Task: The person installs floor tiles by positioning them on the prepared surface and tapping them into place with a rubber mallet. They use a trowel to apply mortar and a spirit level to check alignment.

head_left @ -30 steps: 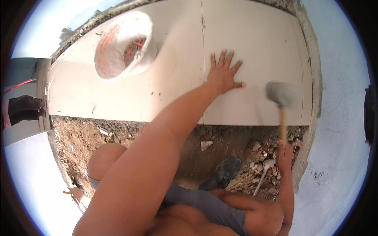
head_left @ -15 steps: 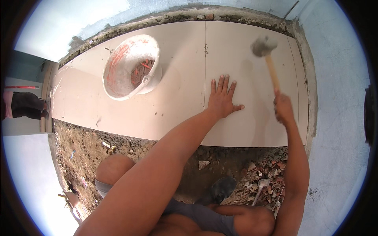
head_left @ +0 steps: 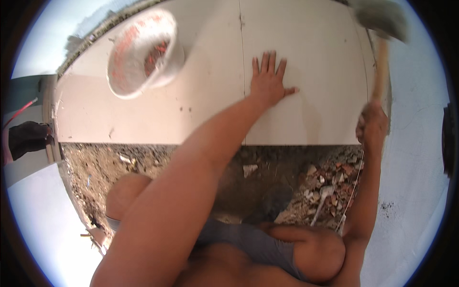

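Observation:
My left hand [head_left: 267, 80] lies flat with its fingers spread on a large beige floor tile [head_left: 315, 110], just right of a thin joint between tiles. In my right hand [head_left: 374, 123] is the wooden handle of a mallet [head_left: 381, 19], whose dark, blurred head is raised at the far right. Left of my left hand stands a white bucket [head_left: 172, 62], its mouth turned toward me. Red and dark bits lie inside it, too blurred to name.
Bare soil [head_left: 143, 160] runs along the tiles' near edge. Broken rubble [head_left: 334, 184] and a trowel-like tool [head_left: 322, 201] lie near my knee. A pale blue wall [head_left: 416, 167] rises on the right. At the far left another person's dark-clothed legs [head_left: 28, 138] show.
The mallet has swung up and to the right in my right hand. My left hand stays flat on the tile. The whole view has shifted, and the red stick near the other person has tilted.

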`<action>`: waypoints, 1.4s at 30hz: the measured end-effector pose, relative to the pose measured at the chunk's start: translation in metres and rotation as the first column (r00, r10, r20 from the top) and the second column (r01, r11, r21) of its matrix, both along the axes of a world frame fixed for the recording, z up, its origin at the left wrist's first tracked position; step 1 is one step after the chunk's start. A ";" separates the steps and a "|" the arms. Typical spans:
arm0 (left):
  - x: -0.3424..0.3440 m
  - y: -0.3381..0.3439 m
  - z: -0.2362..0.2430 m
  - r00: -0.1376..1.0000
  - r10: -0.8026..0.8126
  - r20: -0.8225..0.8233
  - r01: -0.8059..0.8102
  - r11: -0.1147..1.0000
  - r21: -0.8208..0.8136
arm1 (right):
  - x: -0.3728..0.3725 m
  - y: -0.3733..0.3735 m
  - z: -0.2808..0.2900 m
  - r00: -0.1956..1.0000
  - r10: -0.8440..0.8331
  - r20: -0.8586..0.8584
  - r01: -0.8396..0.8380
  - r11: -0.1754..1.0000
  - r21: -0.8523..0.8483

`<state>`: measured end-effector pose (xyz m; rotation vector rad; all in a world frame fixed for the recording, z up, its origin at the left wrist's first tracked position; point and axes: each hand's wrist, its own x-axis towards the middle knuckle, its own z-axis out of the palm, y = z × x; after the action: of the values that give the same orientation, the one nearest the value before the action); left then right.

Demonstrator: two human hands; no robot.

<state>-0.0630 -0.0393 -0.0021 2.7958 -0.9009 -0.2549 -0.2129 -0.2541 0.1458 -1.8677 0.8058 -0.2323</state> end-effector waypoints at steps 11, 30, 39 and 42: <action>-0.004 -0.006 -0.016 0.998 -0.001 0.063 0.001 1.000 0.001 | -0.132 0.001 -0.003 0.980 0.026 -0.195 -0.014 0.998 0.063; -0.108 -0.074 -0.011 0.937 0.335 -0.097 -0.348 0.913 -0.215 | -0.139 -0.035 0.109 0.276 0.077 -0.958 -0.887 0.405 -0.223; -0.117 -0.085 -0.013 0.941 0.314 -0.129 -0.338 0.897 -0.284 | -0.048 -0.030 0.084 -0.442 0.146 -0.885 -0.808 0.363 0.463; -0.105 -0.074 -0.016 0.928 0.352 -0.121 -0.372 0.890 -0.264 | -0.030 -0.006 0.076 -0.354 0.116 -0.928 -0.835 0.407 0.370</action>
<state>-0.1685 -0.1136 -0.0181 2.5979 -0.3489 -0.1499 -0.2429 -0.2605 0.2223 -2.5840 0.4211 2.1650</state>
